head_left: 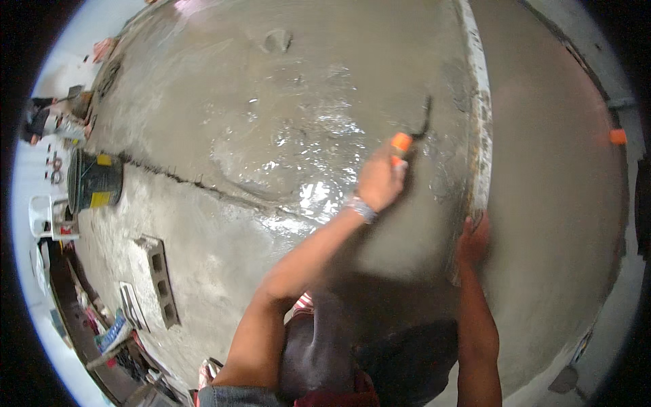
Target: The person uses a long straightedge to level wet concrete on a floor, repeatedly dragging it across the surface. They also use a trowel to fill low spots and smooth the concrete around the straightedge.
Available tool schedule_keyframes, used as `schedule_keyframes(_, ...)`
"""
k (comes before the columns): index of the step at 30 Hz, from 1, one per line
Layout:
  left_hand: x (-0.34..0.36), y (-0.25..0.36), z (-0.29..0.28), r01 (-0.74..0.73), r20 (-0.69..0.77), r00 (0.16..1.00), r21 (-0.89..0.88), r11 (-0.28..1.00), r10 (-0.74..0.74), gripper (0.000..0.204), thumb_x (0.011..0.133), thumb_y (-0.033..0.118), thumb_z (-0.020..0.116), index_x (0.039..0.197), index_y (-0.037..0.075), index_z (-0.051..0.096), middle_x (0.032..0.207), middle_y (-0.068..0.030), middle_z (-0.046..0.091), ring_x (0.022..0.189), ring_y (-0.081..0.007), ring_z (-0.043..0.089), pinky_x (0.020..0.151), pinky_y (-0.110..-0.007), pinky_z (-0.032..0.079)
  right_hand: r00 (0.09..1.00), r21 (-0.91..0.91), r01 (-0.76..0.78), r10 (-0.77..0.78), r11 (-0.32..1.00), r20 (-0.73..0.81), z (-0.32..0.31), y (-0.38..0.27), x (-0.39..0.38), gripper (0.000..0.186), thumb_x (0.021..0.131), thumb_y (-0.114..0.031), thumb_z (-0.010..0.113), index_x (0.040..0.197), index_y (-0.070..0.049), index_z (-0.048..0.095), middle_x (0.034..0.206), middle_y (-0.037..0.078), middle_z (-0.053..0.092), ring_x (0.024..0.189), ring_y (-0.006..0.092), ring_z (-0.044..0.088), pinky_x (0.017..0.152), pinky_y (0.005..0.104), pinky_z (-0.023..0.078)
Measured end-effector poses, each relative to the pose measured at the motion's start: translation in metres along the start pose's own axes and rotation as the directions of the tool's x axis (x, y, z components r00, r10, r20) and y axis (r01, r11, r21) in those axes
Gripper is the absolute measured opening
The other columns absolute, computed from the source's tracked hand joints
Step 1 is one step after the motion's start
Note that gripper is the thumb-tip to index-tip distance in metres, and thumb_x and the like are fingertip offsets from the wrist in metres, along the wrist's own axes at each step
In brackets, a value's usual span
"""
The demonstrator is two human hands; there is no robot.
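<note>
My left hand [381, 178] grips the orange handle of a trowel [425, 114], held low over wet, glossy grey concrete [285, 88], right of its shiniest patch. The blade is thin and dark in this view. My right hand [472, 237] holds the near end of a long, whitish, concrete-smeared straightedge [480, 102], which runs away from me to the top of the view. A smoother grey surface [549, 217] lies to the right of it. Below me are my dark-clothed legs.
At left stand a dark bucket [91, 180], a white plastic chair [42, 217] and a person in pale trousers [57, 122]. A concrete block [154, 275] lies lower left, beside clutter and shoes [115, 332]. A ragged crack [178, 178] crosses toward the middle. A wall edge curves along the right.
</note>
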State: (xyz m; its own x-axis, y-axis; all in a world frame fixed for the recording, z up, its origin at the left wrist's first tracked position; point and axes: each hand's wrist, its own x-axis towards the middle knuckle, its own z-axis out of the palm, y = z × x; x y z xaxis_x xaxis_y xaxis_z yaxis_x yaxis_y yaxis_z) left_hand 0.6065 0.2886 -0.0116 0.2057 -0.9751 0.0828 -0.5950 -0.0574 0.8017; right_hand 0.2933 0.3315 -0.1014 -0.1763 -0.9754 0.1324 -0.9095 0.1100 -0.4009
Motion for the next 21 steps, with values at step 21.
schedule_keyframes(21,0.150,-0.335,-0.232,0.659,-0.366,0.742,0.246,0.711,-0.562,0.042,0.076,0.031,0.067,0.106,0.002,0.064,0.078,-0.0161,0.069,0.074,-0.0291,0.069,0.071,-0.039,0.052,0.995,-0.083,-0.007,0.015,0.997,0.098,-0.003,-0.010,0.004,0.068,0.094,-0.050,0.045,0.137,0.002,0.035,0.135,0.024,0.042,0.125,0.0412,0.040,0.104,0.0488,0.030)
